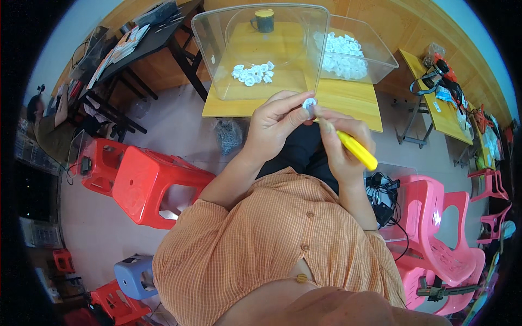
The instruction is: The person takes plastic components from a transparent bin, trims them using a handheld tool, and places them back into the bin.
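Note:
My left hand (272, 127) pinches a small white round plastic piece (308, 103) between thumb and fingers, just past the near edge of the yellow table. In my right hand (345, 138) is a tool with a thick yellow handle (358, 151). Its working end points at the piece; I cannot make out the tip among the fingers. Ahead of the hands is a large clear plastic bin (211, 62), with a small heap of similar white pieces (253, 75) seen in it. Right of it, another clear bin (384, 58) holds a big pile of white pieces (343, 54).
A dark mug (264, 23) stands at the table's far side. Red stools (142, 187) and a blue stool (133, 276) are at left, pink chairs (435, 228) at right. Black cables (383, 195) lie in a clear box by my right arm. A black table (147, 51) stands far left.

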Demonstrator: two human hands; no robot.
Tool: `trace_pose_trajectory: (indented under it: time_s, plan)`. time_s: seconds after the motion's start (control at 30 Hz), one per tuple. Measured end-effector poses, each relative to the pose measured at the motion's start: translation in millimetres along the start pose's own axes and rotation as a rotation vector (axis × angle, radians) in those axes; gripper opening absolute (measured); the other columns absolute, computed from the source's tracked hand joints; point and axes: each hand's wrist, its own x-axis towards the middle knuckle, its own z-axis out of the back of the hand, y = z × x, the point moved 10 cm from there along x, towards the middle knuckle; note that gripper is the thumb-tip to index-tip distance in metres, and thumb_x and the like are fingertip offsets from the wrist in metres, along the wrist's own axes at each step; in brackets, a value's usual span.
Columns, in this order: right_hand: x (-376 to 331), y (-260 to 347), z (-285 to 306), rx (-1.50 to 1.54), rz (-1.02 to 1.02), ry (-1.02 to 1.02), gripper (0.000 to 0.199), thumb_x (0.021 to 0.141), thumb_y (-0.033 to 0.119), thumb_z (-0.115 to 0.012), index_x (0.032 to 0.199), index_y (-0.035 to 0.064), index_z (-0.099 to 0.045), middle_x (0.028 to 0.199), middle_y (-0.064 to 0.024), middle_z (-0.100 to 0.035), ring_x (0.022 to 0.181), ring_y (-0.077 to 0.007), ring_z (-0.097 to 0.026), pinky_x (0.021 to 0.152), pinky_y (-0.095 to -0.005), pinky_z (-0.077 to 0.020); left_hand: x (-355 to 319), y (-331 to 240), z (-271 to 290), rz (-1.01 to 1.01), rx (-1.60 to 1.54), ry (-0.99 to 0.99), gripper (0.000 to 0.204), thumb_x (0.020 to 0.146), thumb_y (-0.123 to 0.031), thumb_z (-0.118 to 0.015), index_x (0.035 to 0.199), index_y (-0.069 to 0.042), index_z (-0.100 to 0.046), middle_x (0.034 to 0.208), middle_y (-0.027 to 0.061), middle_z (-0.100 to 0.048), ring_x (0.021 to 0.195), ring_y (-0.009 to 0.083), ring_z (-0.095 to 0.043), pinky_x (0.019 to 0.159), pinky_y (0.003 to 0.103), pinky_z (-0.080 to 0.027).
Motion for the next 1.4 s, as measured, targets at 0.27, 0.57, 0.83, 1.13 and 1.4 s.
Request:
trace_pose_trajectory:
  time_s: [0.27,0.57,0.83,1.13,1.4]
  plan:
    - [-3.3,-11.6,5.0,0.108,-0.136,-0.022,0.009,0.082,-0.004,-0.065,0.086,-0.0013,-0.057,0.09,-0.0159,-0.069,0.086,-0.0211,-0.068,0.077,-0.0284,-0.0522,1.7,7.0,6.5,0.036,-0.108,-0.027,0.031,0.091,-0.006,-0.057,0.121,0.002,-0.057,0.108,0.0085,-0.058,0.09,0.0142,-0.06,0.079,0.024,-0.051]
    - [-9.3,-25.2,2.8,0.18,-0.155,-0.094,0.013,0.081,-0.005,-0.065,0.089,-0.0007,-0.056,0.094,-0.0177,-0.068,0.088,-0.0226,-0.068,0.078,-0.0281,-0.0524,-1.0,28.5,14.7,0.282,-0.482,-0.106,0.037,0.095,-0.017,-0.053,0.124,0.006,-0.05,0.109,0.0154,-0.062,0.086,0.0165,-0.066,0.08,0.025,-0.054]
    - [-6.8,-14.6,-4.6,0.035,-0.027,-0.048,0.016,0.077,-0.006,-0.069,0.088,-0.0016,-0.059,0.097,-0.0182,-0.068,0.091,-0.0228,-0.068,0.079,-0.0284,-0.0525,-1.3,31.3,12.3,0.293,-0.479,-0.086,0.038,0.094,-0.018,-0.054,0.124,0.005,-0.05,0.107,0.0128,-0.063,0.088,0.0156,-0.065,0.08,0.025,-0.054]
    - [-6.2,-8.9,-4.7,-0.017,0.041,-0.058,0.017,0.076,-0.006,-0.07,0.089,-0.001,-0.06,0.098,-0.018,-0.069,0.089,-0.0232,-0.069,0.078,-0.0287,-0.0532,-3.0,28.0,10.7,0.288,-0.445,-0.102,0.035,0.093,-0.017,-0.057,0.122,0.002,-0.055,0.103,0.009,-0.064,0.085,0.0135,-0.064,0.08,0.027,-0.054]
    - [-9.2,-13.5,-1.3,0.131,0.001,-0.078,0.019,0.078,-0.007,-0.068,0.093,-0.0013,-0.058,0.099,-0.0191,-0.068,0.093,-0.0265,-0.068,0.082,-0.0313,-0.0528,-2.9,29.4,7.7,0.29,-0.491,-0.07,0.035,0.093,-0.017,-0.057,0.123,0.001,-0.055,0.104,0.0087,-0.064,0.087,0.0138,-0.064,0.081,0.027,-0.053]
